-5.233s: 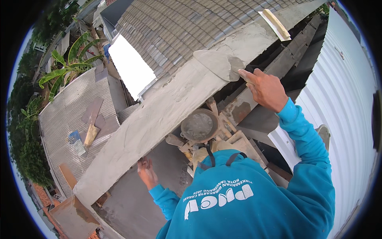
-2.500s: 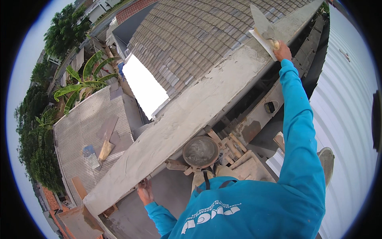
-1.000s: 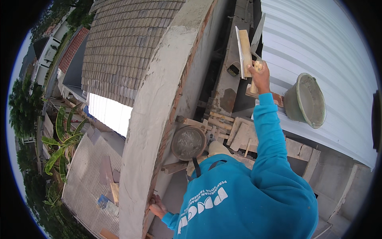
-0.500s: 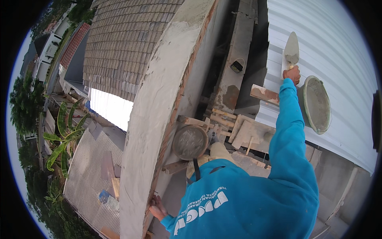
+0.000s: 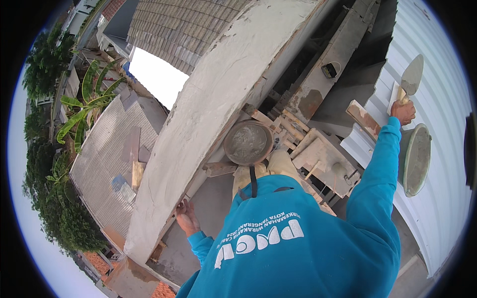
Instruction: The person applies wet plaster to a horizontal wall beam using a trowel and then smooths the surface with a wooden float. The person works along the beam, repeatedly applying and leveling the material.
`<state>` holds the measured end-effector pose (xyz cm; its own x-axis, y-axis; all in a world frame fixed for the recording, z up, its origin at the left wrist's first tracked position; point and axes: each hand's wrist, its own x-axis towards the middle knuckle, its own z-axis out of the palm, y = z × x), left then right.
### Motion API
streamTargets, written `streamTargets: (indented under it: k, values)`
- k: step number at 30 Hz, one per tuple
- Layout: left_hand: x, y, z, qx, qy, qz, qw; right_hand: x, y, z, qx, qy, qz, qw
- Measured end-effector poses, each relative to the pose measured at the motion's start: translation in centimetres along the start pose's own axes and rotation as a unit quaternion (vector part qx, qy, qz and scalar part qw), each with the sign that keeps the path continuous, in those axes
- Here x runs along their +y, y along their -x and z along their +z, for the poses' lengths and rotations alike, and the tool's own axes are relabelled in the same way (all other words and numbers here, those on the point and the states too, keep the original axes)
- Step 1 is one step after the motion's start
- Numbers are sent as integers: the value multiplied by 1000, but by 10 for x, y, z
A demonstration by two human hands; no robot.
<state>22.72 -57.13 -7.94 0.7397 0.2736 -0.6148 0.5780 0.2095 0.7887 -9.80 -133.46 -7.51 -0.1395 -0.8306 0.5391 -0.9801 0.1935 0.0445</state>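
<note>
My right hand point(image 5: 403, 112) is closed round the wooden handle of a trowel point(image 5: 412, 75), its pointed blade tilted up over the white corrugated metal roofing. Beside that hand stands a bucket point(image 5: 407, 192) with a pale rim and grey mortar inside. A narrow whitish flat piece point(image 5: 394, 97) shows partly behind the trowel handle. My left hand point(image 5: 187, 218) is at the near edge of a grey mortar-coated wall top point(image 5: 198, 116); its fingers are loosely apart and hold nothing, with the fingertips at the edge. A round bucket point(image 5: 248, 143) with wet grey contents stands ahead of my legs.
A mortar-smeared wooden board point(image 5: 362, 119) lies at the edge of the metal roofing point(image 5: 439, 129). A small black box point(image 5: 330, 70) with a loop handle sits on a long plank. Wood scraps and a dusty board point(image 5: 318, 154) lie ahead. Beyond the wall are lower roofs and a drop.
The view has turned, so the scene appears rotated clockwise. My right hand still holds the trowel by the roofing bucket; my left hand remains near the wall edge.
</note>
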Motion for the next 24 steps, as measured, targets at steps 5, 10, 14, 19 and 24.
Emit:
streamTargets:
  k: [5,10,14,19,24]
  values:
    - [-63,4,11,54,-82,-36,995,-34,77,-108,-161,-256,-57,951]
    - [-135,-21,40,-162,-235,-86,954,-21,169,-155,-298,-284,-309,857]
    - [-170,-39,89,-296,-411,-16,862,-33,226,-165,-407,-233,-457,756]
    - [-264,-94,99,-237,-507,17,829,-87,313,-127,-415,-84,-606,674]
    - [-305,-133,94,-302,-578,34,757,-140,412,-56,-245,0,-730,638]
